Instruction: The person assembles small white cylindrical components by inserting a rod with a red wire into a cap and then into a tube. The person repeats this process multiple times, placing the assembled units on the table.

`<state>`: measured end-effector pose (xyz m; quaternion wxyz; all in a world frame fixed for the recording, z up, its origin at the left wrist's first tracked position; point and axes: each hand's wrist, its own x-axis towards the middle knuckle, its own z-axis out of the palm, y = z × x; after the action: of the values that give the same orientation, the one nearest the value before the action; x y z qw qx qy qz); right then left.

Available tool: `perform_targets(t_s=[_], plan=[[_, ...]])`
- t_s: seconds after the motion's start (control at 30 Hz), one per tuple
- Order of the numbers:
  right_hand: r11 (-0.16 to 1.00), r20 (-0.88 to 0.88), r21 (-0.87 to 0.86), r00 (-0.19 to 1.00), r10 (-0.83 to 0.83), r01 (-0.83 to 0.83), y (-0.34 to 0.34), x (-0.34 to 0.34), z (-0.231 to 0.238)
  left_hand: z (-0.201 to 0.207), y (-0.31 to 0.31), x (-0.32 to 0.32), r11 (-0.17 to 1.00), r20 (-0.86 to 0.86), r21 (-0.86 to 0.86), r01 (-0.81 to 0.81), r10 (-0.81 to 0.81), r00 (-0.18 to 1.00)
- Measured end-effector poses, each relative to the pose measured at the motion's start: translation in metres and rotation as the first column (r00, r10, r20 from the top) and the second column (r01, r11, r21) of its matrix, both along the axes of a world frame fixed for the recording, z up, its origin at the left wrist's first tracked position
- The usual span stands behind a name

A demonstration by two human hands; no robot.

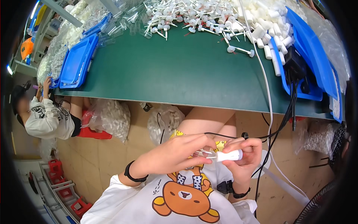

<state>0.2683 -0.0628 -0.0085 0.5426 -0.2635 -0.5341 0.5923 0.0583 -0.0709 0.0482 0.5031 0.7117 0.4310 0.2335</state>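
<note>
One white cap (229,155), held short of the desk (167,71)

The right hand (246,155) has its grip around the cap; the left hand (190,150) pinches a clear tube (202,153) just beside it. Ahead, the desk's near edge curves across, its green stretch reaching back to heaped stemmed parts (194,16). Blue trays (76,61) flank both sides; a white cable (263,71) crosses at right. Tiled floor (104,160) lies below.

In front of the surface (167,71), left grip (184,150) holds clear tube (203,153); right grip (247,159) holds white cap (228,155).
</note>
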Motion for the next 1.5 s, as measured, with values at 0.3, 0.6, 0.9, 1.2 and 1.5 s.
perform_targets(t_s=[0.3, 0.6, 0.9, 1.2, 1.5], plan=[[0.998, -0.001, 0.065, 1.000, -0.024, 0.024, 0.005, 0.011, -0.006, 0.006, -0.001, 0.007, 0.999, 0.063, -0.054, -0.001, 0.004, 0.998], [0.985, 0.158, 0.171, 0.987, -0.025, -0.002, 0.001, 0.006, -0.005, -0.003, -0.002, 0.017, 0.989, -0.127, 0.150, -0.004, 0.024, 0.992], [1.000, 0.167, 0.024, 0.986, 0.008, -0.012, -0.003, 0.007, 0.000, -0.018, 0.002, 0.017, 0.989, -0.085, 0.129, 0.075, -0.065, 0.994], [0.999, 0.151, 0.037, 0.988, -0.026, 0.020, 0.000, 0.012, -0.004, -0.031, 0.005, 0.024, 0.988, 0.180, -0.126, 0.085, -0.061, 0.982], [0.974, -0.009, -0.203, 0.995, 0.096, -0.096, -0.002, 0.008, -0.008, -0.018, 0.000, 0.024, 0.997, 0.047, -0.023, 0.074, -0.073, 0.996]])
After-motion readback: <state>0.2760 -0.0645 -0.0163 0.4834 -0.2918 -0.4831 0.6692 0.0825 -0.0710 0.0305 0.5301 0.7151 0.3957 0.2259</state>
